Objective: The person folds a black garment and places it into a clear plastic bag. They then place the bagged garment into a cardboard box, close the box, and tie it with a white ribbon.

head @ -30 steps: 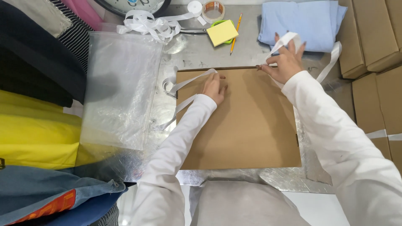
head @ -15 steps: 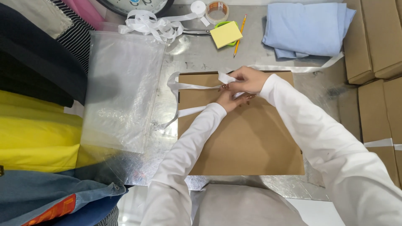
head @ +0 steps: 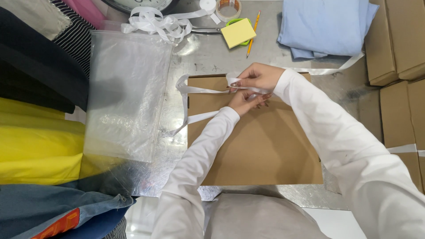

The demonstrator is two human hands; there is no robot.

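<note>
A flat brown cardboard box (head: 261,146) lies on the metal table (head: 208,55) in front of me. A white ribbon (head: 195,90) runs across its far end and loops off its left edge. My left hand (head: 249,101) rests on the box top, fingers closed on the ribbon. Just above it, my right hand (head: 259,76) pinches the ribbon's folded end, touching the left hand. Both white sleeves cross over the box.
A clear plastic bag (head: 126,93) lies left of the box, folded clothes (head: 35,132) beyond it. At the far edge sit tangled ribbon (head: 155,22), a tape roll (head: 229,6), yellow sticky notes (head: 238,32), a pencil (head: 252,33) and blue fabric (head: 325,24). Stacked cardboard boxes (head: 398,40) stand right.
My right hand came from the box's far right corner to the middle, bringing the ribbon over to my left hand. Both hands now meet on the ribbon.
</note>
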